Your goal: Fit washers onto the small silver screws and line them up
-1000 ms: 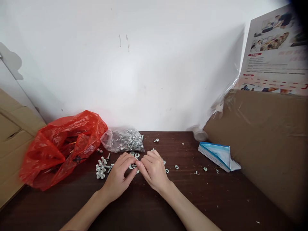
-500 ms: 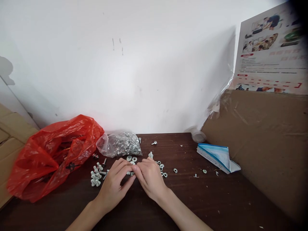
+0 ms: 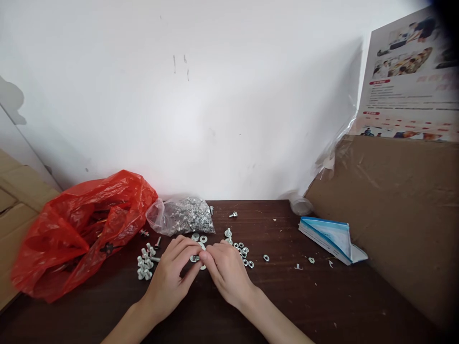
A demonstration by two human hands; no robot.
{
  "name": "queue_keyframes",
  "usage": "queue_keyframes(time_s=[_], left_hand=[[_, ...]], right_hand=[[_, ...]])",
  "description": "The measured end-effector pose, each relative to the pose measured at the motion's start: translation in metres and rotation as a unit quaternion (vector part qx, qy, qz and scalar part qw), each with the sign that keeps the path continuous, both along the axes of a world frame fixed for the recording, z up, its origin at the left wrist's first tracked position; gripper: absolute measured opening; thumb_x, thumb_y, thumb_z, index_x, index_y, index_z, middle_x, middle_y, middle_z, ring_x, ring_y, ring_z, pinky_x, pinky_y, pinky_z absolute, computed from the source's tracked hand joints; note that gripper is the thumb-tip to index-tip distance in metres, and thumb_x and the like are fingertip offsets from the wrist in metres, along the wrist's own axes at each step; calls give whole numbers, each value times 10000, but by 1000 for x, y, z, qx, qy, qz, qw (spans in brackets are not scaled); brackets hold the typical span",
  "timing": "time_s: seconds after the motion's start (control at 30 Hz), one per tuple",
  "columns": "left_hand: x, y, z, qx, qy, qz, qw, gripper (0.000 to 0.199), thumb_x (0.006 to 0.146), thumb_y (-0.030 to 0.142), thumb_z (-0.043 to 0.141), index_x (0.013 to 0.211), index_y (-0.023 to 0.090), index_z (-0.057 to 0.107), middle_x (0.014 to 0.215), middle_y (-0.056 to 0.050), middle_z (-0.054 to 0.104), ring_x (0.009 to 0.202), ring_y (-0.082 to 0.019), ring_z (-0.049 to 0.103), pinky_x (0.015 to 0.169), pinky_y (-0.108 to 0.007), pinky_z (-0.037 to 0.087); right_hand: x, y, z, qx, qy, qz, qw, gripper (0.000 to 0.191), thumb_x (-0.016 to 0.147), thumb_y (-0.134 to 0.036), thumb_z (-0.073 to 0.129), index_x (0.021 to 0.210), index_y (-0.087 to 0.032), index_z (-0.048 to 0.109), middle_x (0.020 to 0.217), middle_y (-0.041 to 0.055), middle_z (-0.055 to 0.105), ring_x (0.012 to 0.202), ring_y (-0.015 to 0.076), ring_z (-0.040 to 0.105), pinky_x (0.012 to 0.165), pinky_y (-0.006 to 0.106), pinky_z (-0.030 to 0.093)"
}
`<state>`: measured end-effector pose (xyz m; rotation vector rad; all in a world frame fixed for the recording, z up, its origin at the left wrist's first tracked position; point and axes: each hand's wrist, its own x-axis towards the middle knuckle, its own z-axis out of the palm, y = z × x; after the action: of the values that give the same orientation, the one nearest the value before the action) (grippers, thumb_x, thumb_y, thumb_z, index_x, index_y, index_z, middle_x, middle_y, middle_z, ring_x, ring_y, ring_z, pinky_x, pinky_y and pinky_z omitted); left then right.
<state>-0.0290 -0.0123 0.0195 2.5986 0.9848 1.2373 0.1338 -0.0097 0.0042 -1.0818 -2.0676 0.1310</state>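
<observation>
My left hand and my right hand meet above the table, with fingertips pinched close together. Whatever sits between the tips is small and mostly hidden by the fingers. Through the gap under my left index finger shows a washer with a bit of metal by it; I cannot tell whether these are held or lie on the table. Flat washers lie just behind the hands. Several nuts are scattered beside my right hand, and a bolt stands behind it. Left of my left hand, bolts stand grouped.
A red plastic bag lies at the left, beside a clear bag of small hardware. A loose bolt lies near the wall. On the right are a folded blue-and-white paper box, a clear round container and a cardboard panel.
The view has shifted slightly, so the scene sits a little further right. Both hands stay together, with only small finger movement.
</observation>
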Motion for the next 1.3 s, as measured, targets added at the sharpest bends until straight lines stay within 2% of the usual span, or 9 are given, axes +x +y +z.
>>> queue_keyframes(time_s=[0.1, 0.2, 0.37, 0.57, 0.7, 0.83, 0.97, 1.13, 1.3], left_hand=[[-1, 0, 0, -8, -11, 9, 1000, 124, 882, 98, 524, 963, 181, 568, 918, -47, 608, 892, -158, 539, 799, -291, 475], [-2, 1, 2, -17, -19, 21, 999, 120, 885, 114, 525, 967, 184, 578, 929, -51, 607, 899, -162, 545, 801, -297, 479], [-1, 1, 2, -17, -11, 11, 1000, 119, 890, 108, 508, 946, 180, 585, 908, -50, 615, 880, -160, 548, 788, -293, 481], [-2, 0, 2, -21, -23, 19, 999, 115, 886, 120, 528, 962, 186, 585, 932, -50, 611, 901, -162, 555, 803, -294, 482], [-2, 0, 3, -18, -15, 9, 1000, 121, 881, 97, 528, 948, 184, 579, 912, -43, 611, 882, -152, 552, 796, -281, 482], [-1, 0, 4, -13, -15, 6, 1000, 125, 881, 97, 525, 951, 183, 581, 912, -50, 619, 874, -157, 557, 787, -286, 489], [0, 0, 5, -16, -9, 1, 1000, 120, 878, 98, 524, 932, 182, 590, 900, -48, 627, 861, -158, 563, 779, -289, 494], [-1, 0, 4, -12, -16, 6, 1000, 135, 878, 102, 524, 959, 185, 594, 915, -51, 631, 880, -160, 574, 793, -291, 500], [-1, -1, 3, -7, -15, 9, 1000, 123, 881, 116, 531, 967, 183, 588, 921, -54, 628, 876, -159, 581, 793, -284, 505]], right_hand=[[0, -2, 1, 0, -4, -12, 1000, 463, 992, -467, 260, 713, -181, 493, 605, 8, 563, 558, 128, 483, 605, 245, 286], [0, -3, 3, 6, -11, -18, 1000, 387, 986, -431, 303, 792, -176, 520, 650, 17, 589, 587, 139, 509, 611, 243, 305], [1, -2, 4, 0, -10, -3, 1000, 484, 1015, -366, 214, 635, -187, 455, 568, -5, 539, 512, 115, 451, 577, 241, 273], [1, -4, 5, -15, 18, -14, 1000, 370, 978, -438, 329, 817, -182, 543, 614, -1, 577, 558, 137, 501, 593, 236, 287], [1, -3, 5, -23, 10, 6, 1000, 468, 1007, -384, 236, 650, -187, 465, 575, -10, 546, 509, 112, 453, 578, 234, 264], [3, -3, 7, -33, 20, -4, 999, 383, 975, -448, 329, 770, -188, 522, 593, -11, 555, 546, 129, 485, 574, 228, 276], [5, -3, 9, -38, -13, 1, 999, 426, 1004, -366, 263, 680, -190, 476, 576, -15, 538, 506, 116, 446, 560, 232, 265], [5, -2, 9, -36, -38, -2, 999, 395, 991, -419, 299, 765, -187, 524, 603, 0, 565, 531, 134, 475, 551, 238, 267], [5, -3, 9, -37, -35, 3, 999, 417, 994, -427, 287, 753, -187, 528, 592, -4, 562, 523, 129, 469, 559, 241, 271]])
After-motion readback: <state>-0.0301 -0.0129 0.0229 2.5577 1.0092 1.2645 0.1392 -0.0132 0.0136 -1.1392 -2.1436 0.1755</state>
